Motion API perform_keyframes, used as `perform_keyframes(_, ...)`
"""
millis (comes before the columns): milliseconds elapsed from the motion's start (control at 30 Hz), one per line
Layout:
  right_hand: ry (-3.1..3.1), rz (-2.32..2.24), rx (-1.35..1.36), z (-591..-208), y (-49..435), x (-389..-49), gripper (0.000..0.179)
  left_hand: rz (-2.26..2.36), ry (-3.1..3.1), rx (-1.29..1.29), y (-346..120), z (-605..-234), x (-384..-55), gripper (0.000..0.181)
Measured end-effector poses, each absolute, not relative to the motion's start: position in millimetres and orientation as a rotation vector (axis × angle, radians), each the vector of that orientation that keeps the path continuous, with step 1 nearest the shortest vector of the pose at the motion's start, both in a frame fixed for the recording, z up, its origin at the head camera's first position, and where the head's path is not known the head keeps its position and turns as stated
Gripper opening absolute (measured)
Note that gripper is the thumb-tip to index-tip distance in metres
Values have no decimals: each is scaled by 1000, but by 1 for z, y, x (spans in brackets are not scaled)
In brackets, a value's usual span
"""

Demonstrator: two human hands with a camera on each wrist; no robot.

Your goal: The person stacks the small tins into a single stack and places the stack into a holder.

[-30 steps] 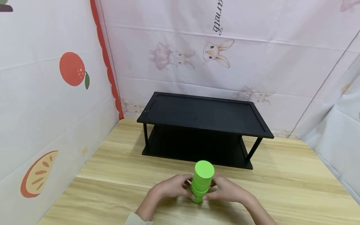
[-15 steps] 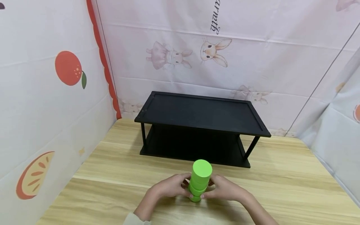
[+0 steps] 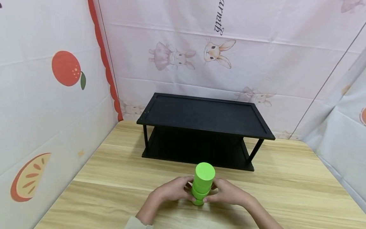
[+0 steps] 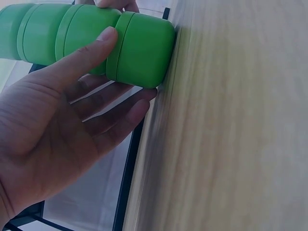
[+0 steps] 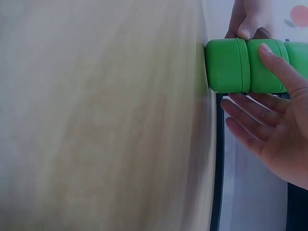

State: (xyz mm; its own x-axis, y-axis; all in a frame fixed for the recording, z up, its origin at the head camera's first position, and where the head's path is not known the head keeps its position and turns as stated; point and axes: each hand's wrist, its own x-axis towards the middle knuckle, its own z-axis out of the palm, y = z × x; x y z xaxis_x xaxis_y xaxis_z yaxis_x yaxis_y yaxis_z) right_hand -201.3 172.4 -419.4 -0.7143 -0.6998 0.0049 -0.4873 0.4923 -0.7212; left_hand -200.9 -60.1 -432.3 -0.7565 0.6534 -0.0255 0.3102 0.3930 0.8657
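A stack of green, cup-like round pieces (image 3: 203, 183) stands upright on the wooden table, its flat top uppermost. My left hand (image 3: 175, 189) holds it from the left side, the thumb on the near face and fingers reaching behind. From the right, my right hand (image 3: 228, 192) grips it in the same way. Several banded segments of the green stack (image 4: 144, 50) show in the left wrist view, the end piece resting on the tabletop. In the right wrist view, the thumb of the right hand (image 5: 284, 132) presses a segment above the bottom one.
Behind the hands stands a black two-tier rack (image 3: 204, 114), with nothing visible on its upper shelf. The wooden table (image 3: 100, 190) extends to both sides. Printed cloth walls (image 3: 177, 28) enclose the back and sides.
The head view has shifted slightly, so the scene sits a little further left. Both hands stay on the green stack, with no clear movement of it.
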Motion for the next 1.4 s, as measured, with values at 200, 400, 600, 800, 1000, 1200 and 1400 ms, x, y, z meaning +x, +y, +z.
perform_keyframes(200, 2462, -1040, -1052, -420, 172, -202, 57, 1312, 2298, 828, -61, -431, -200, 48)
perform_keyframes(400, 2481, -1023, -1047, -424, 170, -201, 52, 1310, 2304, 810, -60, -429, -199, 53)
perform_keyframes(600, 2501, -1020, -1050, -429, 166, -197, 49, 1302, 2310, 785, -58, -430, -197, 53)
perform_keyframes(800, 2529, -1023, -1068, -430, 164, -194, 51, 1265, 2343, 798, -55, -430, -199, 52)
perform_keyframes(1000, 2544, -1032, -1062, -431, 165, -193, 50, 1249, 2334, 834, -54, -431, -200, 52)
perform_keyframes(1200, 2521, -1067, -1080, -433, 165, -192, 48, 1266, 2315, 828, -55, -432, -199, 50)
perform_keyframes(1400, 2509, -1082, -1063, -431, 164, -193, 48, 1265, 2318, 819, -56, -431, -200, 50)
